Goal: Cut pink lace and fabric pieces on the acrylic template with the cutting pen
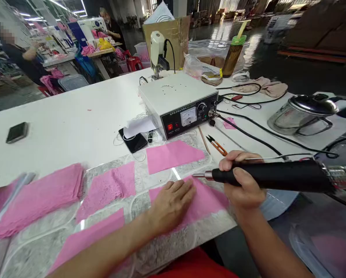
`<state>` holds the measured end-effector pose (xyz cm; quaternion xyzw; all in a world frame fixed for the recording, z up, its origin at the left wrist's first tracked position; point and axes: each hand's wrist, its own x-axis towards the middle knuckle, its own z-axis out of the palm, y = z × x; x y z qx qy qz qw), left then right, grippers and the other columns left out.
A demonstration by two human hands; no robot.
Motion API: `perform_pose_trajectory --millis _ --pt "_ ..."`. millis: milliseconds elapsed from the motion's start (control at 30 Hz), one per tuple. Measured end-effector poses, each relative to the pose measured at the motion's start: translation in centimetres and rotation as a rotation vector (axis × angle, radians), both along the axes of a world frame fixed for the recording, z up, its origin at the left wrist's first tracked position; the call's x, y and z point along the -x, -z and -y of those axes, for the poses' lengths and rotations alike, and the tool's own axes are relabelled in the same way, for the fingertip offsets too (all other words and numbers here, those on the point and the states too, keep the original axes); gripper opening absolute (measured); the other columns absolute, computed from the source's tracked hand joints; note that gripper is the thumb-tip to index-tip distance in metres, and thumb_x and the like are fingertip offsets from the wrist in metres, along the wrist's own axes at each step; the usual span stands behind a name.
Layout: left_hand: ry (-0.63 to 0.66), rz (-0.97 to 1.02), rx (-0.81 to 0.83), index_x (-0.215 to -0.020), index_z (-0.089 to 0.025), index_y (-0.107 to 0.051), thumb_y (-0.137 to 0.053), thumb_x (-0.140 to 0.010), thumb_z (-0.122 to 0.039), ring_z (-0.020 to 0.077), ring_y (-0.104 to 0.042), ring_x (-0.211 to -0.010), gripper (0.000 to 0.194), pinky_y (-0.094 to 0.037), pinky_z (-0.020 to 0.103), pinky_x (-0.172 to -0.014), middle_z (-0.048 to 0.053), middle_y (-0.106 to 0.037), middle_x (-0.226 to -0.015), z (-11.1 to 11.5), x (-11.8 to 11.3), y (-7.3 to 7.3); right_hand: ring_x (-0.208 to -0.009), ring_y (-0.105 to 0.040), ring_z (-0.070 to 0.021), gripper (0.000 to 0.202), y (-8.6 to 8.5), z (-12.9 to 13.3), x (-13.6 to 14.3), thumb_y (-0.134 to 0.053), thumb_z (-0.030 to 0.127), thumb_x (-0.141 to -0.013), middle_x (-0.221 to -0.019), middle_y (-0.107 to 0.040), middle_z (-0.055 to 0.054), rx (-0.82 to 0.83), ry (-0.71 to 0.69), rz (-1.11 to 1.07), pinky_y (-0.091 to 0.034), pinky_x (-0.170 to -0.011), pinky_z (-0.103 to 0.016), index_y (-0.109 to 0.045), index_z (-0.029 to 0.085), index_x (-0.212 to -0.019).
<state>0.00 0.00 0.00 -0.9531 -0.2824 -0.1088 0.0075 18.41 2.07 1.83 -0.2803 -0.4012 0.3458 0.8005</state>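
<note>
My left hand (173,206) lies flat on a pink fabric piece (206,199), fingers stretched towards its far edge. My right hand (244,181) is wrapped round the black body of a handheld ultrasonic welder (280,175). Its thin metal tip points left, over the fabric's upper edge beside my left fingertips; whether it touches the cloth I cannot tell. Another flat pink piece (173,156) lies just beyond. To the left are a lacy pink piece (111,185), a plain pink piece (94,237) partly behind my left forearm, and a stack of pink fabric (51,197).
A white ultrasonic control box (180,94) stands behind the cloth, its cable (248,135) running right. Orange thread snips (217,146) and a wooden stick (203,141) lie near it. Also around are phones (133,142), a glass pot (294,116) and a brown bottle (233,58).
</note>
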Motion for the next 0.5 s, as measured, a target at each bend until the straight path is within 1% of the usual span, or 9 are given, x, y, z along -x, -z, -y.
perform_pose_trajectory --millis 167,367,500 --pt "0.006 0.012 0.004 -0.120 -0.008 -0.053 -0.042 -0.092 -0.014 0.0253 -0.055 -0.099 0.032 -0.047 0.039 -0.076 0.014 -0.058 -0.128 0.04 0.32 0.14 -0.060 -0.052 -0.0118 0.012 -0.07 0.10 0.19 -0.061 0.016 -0.072 -0.082 -0.056 -0.001 -0.008 0.008 0.030 -0.043 -0.059 -0.029 -0.059 0.018 -0.084" --pt "0.010 -0.001 0.021 -0.120 -0.008 -0.053 -0.040 -0.092 -0.012 0.0245 -0.055 -0.097 0.031 -0.047 0.038 -0.073 0.015 -0.057 -0.128 -0.08 0.24 -0.08 -0.061 -0.052 -0.0129 0.011 -0.01 0.13 0.09 -0.060 0.017 -0.073 -0.081 -0.056 -0.001 -0.011 0.022 0.113 -0.044 -0.060 -0.031 -0.058 0.020 -0.083" --pt "0.018 0.001 0.027 -0.120 -0.009 -0.053 -0.041 -0.092 -0.012 0.0239 -0.055 -0.097 0.031 -0.046 0.038 -0.074 0.014 -0.057 -0.128 -0.17 0.20 -0.11 -0.063 -0.052 -0.0132 0.010 -0.13 0.06 0.16 -0.060 0.017 -0.073 -0.081 -0.056 0.000 -0.003 0.010 0.132 -0.044 -0.061 -0.032 -0.056 0.020 -0.082"
